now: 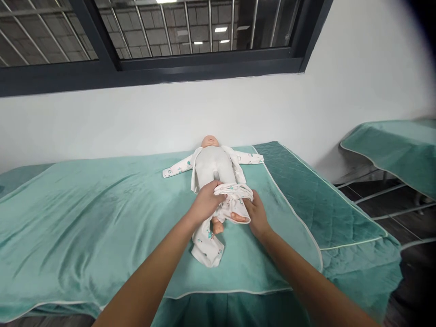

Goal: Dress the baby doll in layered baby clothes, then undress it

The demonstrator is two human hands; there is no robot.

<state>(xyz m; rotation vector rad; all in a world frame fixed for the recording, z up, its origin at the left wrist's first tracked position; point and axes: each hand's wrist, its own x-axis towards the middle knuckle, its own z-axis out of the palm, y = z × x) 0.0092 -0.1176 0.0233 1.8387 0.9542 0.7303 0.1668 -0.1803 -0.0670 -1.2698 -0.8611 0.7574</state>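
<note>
A baby doll (214, 160) lies on its back on a teal blanket (102, 213), head toward the wall. A white printed top (177, 169) is spread open under it, sleeves out to both sides. White printed trousers (208, 243) are bunched around the doll's legs, one bare foot showing. My left hand (206, 200) grips the bunched waistband at the doll's hips. My right hand (255, 212) holds the same bunched cloth from the right side, fingers curled under it.
The blanket covers a bed against a white wall, with a darker quilted teal cover (306, 200) to the right. A second teal-covered bed (395, 145) stands at the far right across a dark floor gap. A dark-framed window (170, 59) runs above.
</note>
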